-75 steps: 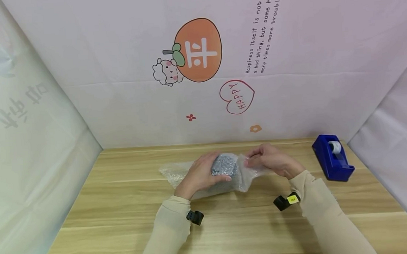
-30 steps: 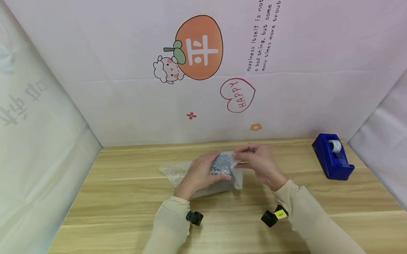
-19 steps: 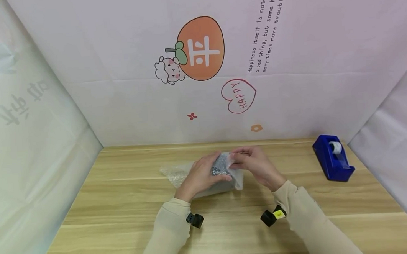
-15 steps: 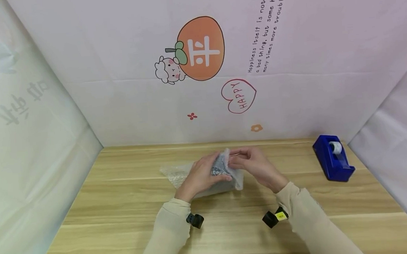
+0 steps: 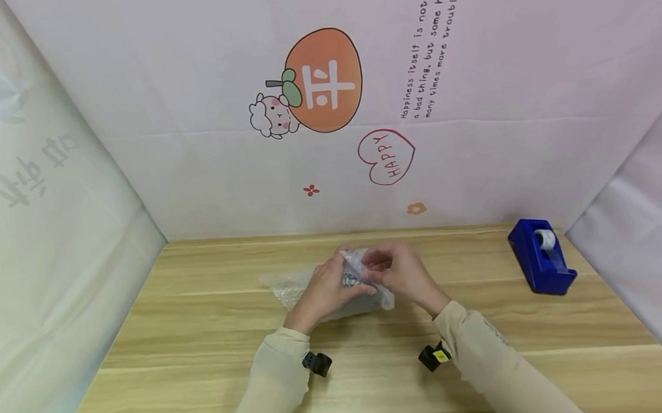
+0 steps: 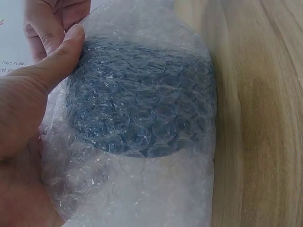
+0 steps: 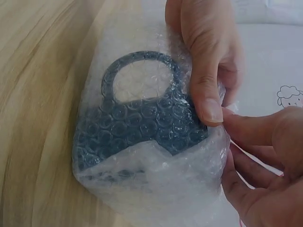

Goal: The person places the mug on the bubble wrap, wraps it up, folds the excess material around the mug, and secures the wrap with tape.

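A dark blue object with an arched handle (image 7: 149, 120) lies inside clear bubble wrap (image 5: 289, 288) on the wooden table; its exact kind is blurred by the bubbles. My left hand (image 5: 323, 292) grips the bundle, thumb on the near side and fingers over the far side. With fingers and thumb, my right hand (image 5: 403, 274) pinches the right end of the wrap, which is folded over part of the blue body. In the right wrist view, the left thumb (image 7: 208, 101) presses the wrap close to the right fingertips (image 7: 232, 177).
A blue tape dispenser (image 5: 543, 258) with a roll of tape stands at the table's right rear. White printed sheeting (image 5: 222, 175) rises behind the table (image 5: 204, 363) and along both sides.
My right hand has moved left, bringing the loose right end of the bubble wrap over the blue object towards the left hand. The left hand keeps its grip nearly in place.
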`<action>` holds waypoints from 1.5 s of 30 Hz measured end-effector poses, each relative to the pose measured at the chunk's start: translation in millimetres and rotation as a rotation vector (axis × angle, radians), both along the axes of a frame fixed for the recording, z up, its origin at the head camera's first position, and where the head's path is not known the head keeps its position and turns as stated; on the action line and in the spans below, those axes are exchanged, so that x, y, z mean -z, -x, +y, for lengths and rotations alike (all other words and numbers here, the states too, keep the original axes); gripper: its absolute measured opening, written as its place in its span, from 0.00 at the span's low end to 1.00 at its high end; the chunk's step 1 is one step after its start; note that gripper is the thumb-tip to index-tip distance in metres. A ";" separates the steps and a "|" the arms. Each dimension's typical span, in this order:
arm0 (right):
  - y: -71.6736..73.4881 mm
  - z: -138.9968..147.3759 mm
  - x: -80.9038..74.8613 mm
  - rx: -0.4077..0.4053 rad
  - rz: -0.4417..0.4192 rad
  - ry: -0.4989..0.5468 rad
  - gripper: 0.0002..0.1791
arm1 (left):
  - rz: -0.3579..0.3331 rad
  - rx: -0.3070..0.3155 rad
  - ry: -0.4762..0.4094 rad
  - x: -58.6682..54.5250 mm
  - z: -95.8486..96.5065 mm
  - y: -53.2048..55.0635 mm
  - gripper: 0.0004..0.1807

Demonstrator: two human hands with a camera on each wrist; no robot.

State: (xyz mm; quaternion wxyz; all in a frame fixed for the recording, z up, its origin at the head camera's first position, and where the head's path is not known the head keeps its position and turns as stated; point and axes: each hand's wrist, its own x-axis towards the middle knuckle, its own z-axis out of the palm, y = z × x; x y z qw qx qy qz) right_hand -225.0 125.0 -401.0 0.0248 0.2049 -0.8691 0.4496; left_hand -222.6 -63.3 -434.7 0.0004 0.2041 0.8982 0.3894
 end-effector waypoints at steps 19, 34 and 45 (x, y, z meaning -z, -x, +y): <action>6.6 0.4 2.9 0.000 0.287 -0.271 0.09 | -0.012 0.008 -0.056 3.0 -1.0 -5.4 0.64; 13.0 7.7 7.4 0.020 0.055 -0.338 0.36 | 0.115 0.017 0.123 1.9 -5.1 -11.2 0.53; 13.2 11.4 8.0 0.021 0.053 -0.295 0.36 | 0.221 0.001 0.270 -4.9 -16.2 -12.1 0.27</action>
